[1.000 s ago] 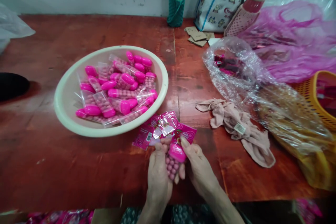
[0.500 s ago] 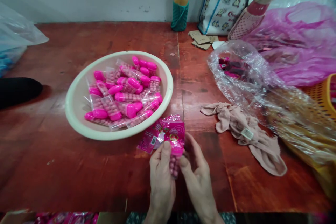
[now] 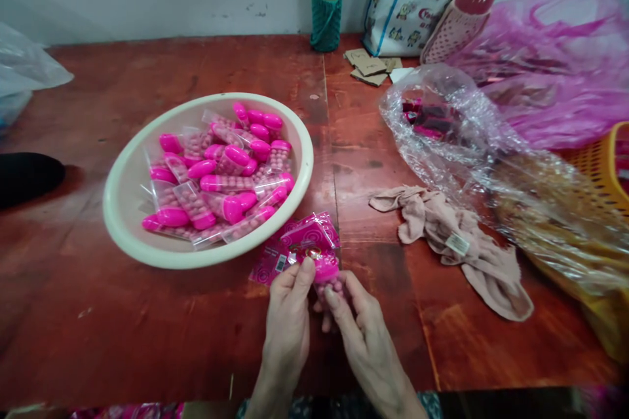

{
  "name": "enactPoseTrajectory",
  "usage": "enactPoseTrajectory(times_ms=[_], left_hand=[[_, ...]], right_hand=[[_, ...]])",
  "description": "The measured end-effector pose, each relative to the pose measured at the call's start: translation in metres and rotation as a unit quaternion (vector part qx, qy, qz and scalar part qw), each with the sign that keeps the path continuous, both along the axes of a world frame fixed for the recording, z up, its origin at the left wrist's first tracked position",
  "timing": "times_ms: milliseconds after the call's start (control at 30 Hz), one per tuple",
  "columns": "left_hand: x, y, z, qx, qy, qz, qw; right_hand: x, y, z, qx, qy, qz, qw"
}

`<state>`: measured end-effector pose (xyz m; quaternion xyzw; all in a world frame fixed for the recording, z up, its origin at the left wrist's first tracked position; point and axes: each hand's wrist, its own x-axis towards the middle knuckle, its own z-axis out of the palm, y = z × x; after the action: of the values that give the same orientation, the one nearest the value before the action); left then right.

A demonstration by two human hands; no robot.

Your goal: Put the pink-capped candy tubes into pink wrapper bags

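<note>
Shifted inward, the right thumb [image 3: 340, 309] partly hides the pink-capped tube [image 3: 326, 268] both hands [image 3: 287, 327] [image 3: 372, 334] pinch.

The left hand [image 3: 287, 317] and right hand [image 3: 364, 330] work close together, both in a pinching grip. The left thumb [image 3: 303, 281] points forward, pressed on top. The right thumb [image 3: 339, 308] slants forward and inward toward the left hand. Fingertips [image 3: 325, 323] show between the hands; whose is unclear. Behind the hands, the bare left wrist [image 3: 276, 370] and right wrist [image 3: 389, 380] spread apart.
</note>
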<state>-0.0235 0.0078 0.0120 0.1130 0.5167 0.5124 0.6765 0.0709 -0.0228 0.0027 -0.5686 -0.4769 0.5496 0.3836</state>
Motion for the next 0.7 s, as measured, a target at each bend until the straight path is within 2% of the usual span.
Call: enactPoseTrajectory(times_ms=[100, 300, 400, 567, 633, 700], left_hand=[[0.0016, 0.0037, 0.0042, 0.004, -0.01, 0.005, 1.0], [0.0052, 0.0046, 0.0044, 0.006, -0.085, -0.033, 0.996], [0.0053, 0.0053, 0.0021, 0.005, -0.093, -0.026, 0.995], [0.0059, 0.0059, -0.0016, 0.027, -0.055, 0.023, 0.998], [0.0052, 0.0058, -0.0019, 0.036, -0.053, 0.023, 0.998], [0.0039, 0.0058, -0.0014, 0.031, -0.063, 0.004, 0.998]], right_hand=[[0.0046, 0.0021, 0.0032, -0.006, 0.002, 0.005, 1.0], [0.0033, 0.0062, 0.0104, -0.014, 0.091, -0.004, 0.996], [0.005, 0.0052, 0.0086, 0.01, 0.034, 0.006, 0.999], [0.0045, 0.0016, 0.0037, 0.139, -0.081, 0.043, 0.986], [0.0051, 0.0009, 0.0032, 0.137, -0.09, 0.052, 0.985], [0.0087, 0.0013, 0.0038, 0.095, -0.091, 0.059, 0.99]])
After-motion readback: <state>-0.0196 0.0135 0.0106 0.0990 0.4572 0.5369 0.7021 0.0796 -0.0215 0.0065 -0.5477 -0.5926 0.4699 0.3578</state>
